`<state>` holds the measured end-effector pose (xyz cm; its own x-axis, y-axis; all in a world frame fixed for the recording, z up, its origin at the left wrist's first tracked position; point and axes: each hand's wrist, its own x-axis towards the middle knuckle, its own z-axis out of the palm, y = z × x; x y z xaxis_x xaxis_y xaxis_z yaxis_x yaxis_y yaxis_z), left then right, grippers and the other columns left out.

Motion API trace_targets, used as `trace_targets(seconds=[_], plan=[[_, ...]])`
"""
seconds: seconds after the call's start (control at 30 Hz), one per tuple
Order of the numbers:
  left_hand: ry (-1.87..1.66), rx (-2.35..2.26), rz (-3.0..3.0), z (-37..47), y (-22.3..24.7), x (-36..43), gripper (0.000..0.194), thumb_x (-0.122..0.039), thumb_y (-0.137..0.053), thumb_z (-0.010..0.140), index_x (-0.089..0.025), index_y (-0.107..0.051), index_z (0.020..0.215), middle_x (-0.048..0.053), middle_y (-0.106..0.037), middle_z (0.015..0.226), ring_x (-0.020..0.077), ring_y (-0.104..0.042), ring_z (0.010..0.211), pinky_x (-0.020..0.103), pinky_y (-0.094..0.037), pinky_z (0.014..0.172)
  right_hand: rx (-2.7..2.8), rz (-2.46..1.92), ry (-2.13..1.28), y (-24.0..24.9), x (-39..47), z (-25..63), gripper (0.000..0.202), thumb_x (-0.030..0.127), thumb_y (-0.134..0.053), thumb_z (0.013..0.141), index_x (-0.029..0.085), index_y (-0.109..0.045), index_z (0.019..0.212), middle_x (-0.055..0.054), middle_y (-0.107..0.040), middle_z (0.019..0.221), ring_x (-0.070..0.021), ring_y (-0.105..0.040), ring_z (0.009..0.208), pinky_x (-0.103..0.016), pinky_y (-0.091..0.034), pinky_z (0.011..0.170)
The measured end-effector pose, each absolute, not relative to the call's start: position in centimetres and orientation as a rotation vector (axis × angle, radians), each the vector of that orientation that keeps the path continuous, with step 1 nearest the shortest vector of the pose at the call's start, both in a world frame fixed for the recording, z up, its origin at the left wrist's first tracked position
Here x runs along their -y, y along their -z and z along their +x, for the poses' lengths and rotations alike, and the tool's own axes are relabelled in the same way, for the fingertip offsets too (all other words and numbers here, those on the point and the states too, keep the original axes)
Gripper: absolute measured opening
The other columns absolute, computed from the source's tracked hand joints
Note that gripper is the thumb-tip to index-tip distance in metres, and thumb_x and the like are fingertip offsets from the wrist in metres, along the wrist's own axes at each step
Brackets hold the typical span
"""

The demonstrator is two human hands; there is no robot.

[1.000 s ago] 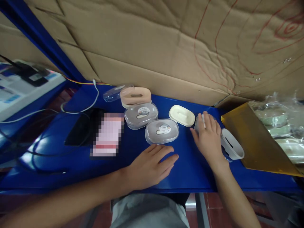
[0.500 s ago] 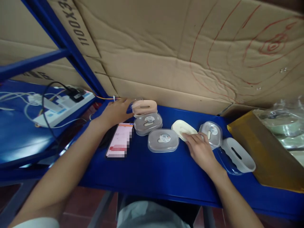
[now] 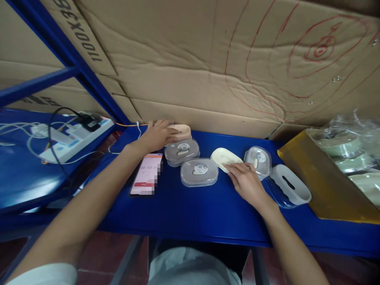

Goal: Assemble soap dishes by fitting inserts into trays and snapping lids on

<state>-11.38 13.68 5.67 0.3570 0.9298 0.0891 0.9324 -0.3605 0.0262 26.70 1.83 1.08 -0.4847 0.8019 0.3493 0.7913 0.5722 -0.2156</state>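
Observation:
At the back of the blue table, my left hand [image 3: 160, 136] bends its fingers over the left end of a pink oval soap dish [image 3: 184, 131] with a slot, hiding part of it. My right hand [image 3: 246, 180] has its fingertips closed on the near right rim of a shallow cream oval soap dish [image 3: 223, 155], which lies on the table. Between the hands are two soap boxes with clear lids and round labels: one behind [image 3: 179, 152], one in front [image 3: 194, 178]. Just beyond my right fingers is another clear-lidded box [image 3: 263, 160].
A phone [image 3: 145, 174] showing a timer lies near my left forearm. On the right, a greyish slotted soap dish [image 3: 292, 184] leans on a clear cover, beside a cardboard box [image 3: 317, 186] of wrapped green pieces. A power strip [image 3: 77, 138] with cables is left.
My left hand has shifted right over the pink soap dish, its fingers now covering its left end. My right hand stays at the cream dish. The camera view has shifted slightly.

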Motion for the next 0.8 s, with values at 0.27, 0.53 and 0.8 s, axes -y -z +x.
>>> trace_targets(seconds=[0.27,0.53,0.8], plan=[[0.294,1.845,-2.626,-10.4,-6.8,-15.8,0.031,-0.036,-0.054,0.105,-0.021,-0.077,0.120,0.012,-0.071,0.144,0.0339,-0.059,0.138,0.055,-0.036,0.116,2.044,-1.257,-0.199,-3.9,4.3,28.9,0.041,0.021,-0.058,0.109,0.032,-0.064,0.148,-0.005,-0.075,0.131,-0.0246,-0.068,0.122,-0.042,-0.051,0.105],[0.836,1.585,-2.759,-6.0,-9.7,-8.8,0.036,-0.047,-0.048,0.108,-0.024,-0.072,0.121,0.006,-0.081,0.121,0.0256,-0.074,0.111,0.038,-0.053,0.100,2.292,-1.277,-0.183,0.8,15.4,31.5,0.051,0.007,-0.052,0.105,0.030,-0.063,0.149,-0.005,-0.075,0.124,-0.0216,-0.069,0.115,-0.045,-0.043,0.111],[0.796,0.885,-2.729,3.7,-6.6,6.4,0.028,-0.013,-0.048,0.109,-0.016,-0.073,0.121,0.006,-0.081,0.117,0.0228,-0.072,0.113,0.045,-0.051,0.110,2.160,-1.296,-0.160,1.1,15.5,31.4,0.056,0.019,-0.068,0.101,0.035,-0.056,0.153,-0.007,-0.070,0.133,-0.0292,-0.069,0.124,-0.055,-0.053,0.112]])
